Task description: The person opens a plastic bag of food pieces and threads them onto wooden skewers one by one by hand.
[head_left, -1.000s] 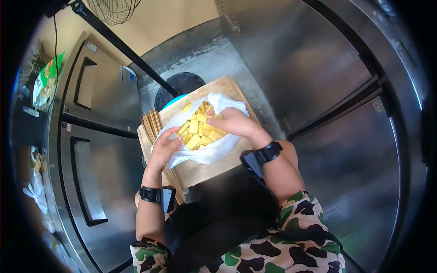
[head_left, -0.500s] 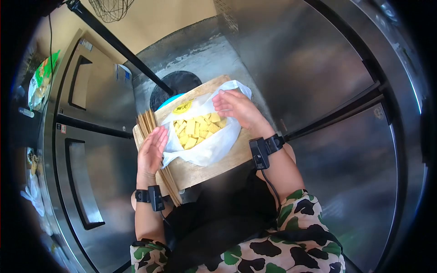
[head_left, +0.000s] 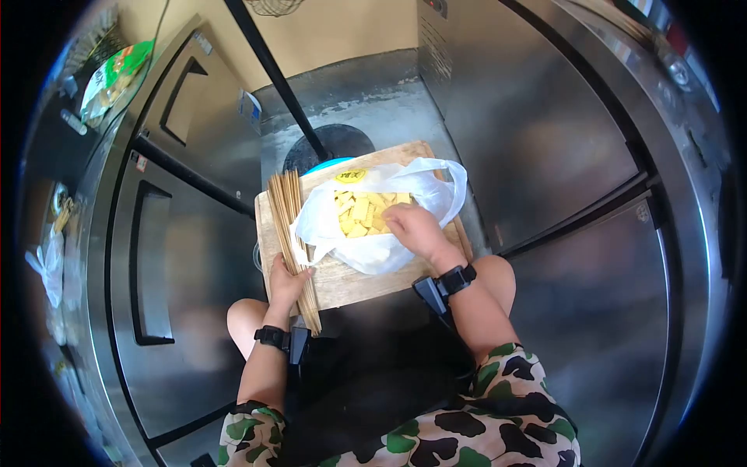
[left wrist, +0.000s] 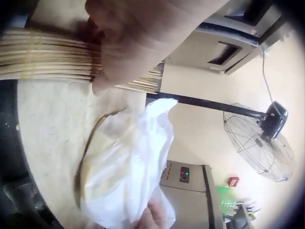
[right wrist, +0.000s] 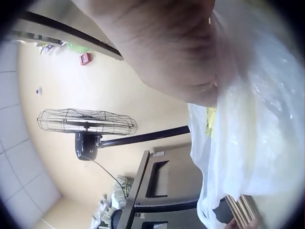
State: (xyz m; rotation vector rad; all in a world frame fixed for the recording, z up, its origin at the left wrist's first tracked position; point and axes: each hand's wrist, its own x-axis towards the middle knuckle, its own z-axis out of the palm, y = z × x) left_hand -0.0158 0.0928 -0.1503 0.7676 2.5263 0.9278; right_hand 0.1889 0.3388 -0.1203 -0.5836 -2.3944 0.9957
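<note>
A white plastic bag (head_left: 373, 255) lies open on a wooden board (head_left: 346, 292), filled with small yellow blocks (head_left: 359, 212), some with a ridged surface. My right hand (head_left: 420, 233) reaches over the bag's near right rim, fingers bent down at the blocks. In the right wrist view its fingertips are hidden behind the bag, so I cannot tell whether they pinch a block. Along the board's left side lies a bundle of thin wooden skewers (head_left: 284, 202). My left hand (head_left: 286, 286) grips this bundle near its lower part, thumb on one side and fingers on the other.
Steel refrigerators stand close on the left (head_left: 198, 257) and right (head_left: 545, 101). Behind the board a black fan pole (head_left: 280, 78) rises from a round base (head_left: 342, 138). The board sits over the person's lap, between the knees.
My left hand has gone from the bag's left edge, held open beside it, down onto the skewers. My right hand lifted off the blocks, opened, then came back down to them with bent fingers.
</note>
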